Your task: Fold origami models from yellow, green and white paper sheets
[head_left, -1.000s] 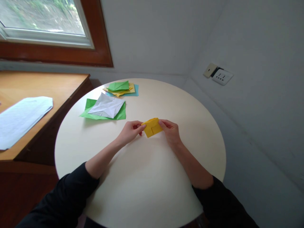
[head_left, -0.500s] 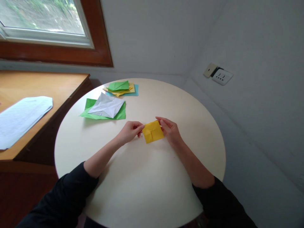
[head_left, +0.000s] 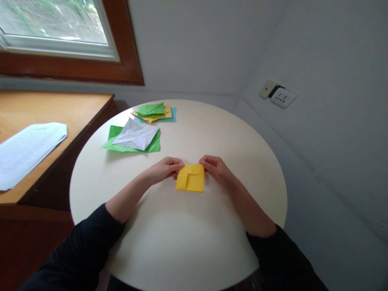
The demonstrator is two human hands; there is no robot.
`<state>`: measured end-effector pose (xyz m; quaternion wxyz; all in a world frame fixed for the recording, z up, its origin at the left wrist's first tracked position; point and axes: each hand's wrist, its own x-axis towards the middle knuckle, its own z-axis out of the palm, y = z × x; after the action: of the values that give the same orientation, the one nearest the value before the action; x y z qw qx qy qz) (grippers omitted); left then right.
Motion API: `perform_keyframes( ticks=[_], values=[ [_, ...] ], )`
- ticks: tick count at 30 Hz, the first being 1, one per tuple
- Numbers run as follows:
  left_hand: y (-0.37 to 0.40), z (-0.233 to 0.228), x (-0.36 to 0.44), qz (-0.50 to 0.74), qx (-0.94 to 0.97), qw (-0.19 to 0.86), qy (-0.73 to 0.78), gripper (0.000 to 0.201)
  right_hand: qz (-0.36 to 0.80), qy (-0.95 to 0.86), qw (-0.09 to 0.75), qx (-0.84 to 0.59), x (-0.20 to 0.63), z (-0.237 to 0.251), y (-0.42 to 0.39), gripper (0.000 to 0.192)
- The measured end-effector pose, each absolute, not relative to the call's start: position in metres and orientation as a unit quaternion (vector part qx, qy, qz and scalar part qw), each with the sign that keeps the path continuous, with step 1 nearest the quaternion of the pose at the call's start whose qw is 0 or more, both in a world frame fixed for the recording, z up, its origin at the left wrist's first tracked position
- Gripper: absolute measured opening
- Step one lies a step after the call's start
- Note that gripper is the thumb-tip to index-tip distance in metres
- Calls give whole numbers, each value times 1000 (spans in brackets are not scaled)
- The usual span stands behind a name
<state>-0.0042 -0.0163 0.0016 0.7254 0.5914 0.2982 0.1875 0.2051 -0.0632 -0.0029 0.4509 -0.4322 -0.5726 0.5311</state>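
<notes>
A small square of folded yellow paper (head_left: 194, 182) is held over the middle of the round table, with crease lines and overlapping flaps on its upper face. My left hand (head_left: 167, 167) pinches its upper left corner between thumb and fingers. At the upper right corner, my right hand (head_left: 216, 167) grips it the same way. The fingertips behind the paper are partly hidden.
On the white round table (head_left: 182, 242), a crumpled white sheet (head_left: 136, 135) lies over a green sheet (head_left: 156, 143) at the left. Behind them is a pile of folded coloured papers (head_left: 153, 109). A wooden desk (head_left: 60, 103) with printed pages (head_left: 33, 149) stands further left.
The yellow paper has turned so that its sides sit nearly level, and it has come slightly lower and nearer. My right hand has closed its fingers on the upper right corner.
</notes>
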Motion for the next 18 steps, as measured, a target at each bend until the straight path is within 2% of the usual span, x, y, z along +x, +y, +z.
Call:
perform_keyframes(
  ticks=[7, 13, 18],
  values=[
    [-15, -1, -5, 202, 528, 762, 315, 26, 546, -580, 420, -435, 204, -5, -63, 29],
    [-15, -2, -3, 225, 474, 781, 338, 20, 604, -543, 416, -410, 200, -4, -64, 28],
    [-17, 0, 0, 225, 452, 783, 364, 17, 600, -531, 414, -431, 199, -5, -63, 29]
  ],
)
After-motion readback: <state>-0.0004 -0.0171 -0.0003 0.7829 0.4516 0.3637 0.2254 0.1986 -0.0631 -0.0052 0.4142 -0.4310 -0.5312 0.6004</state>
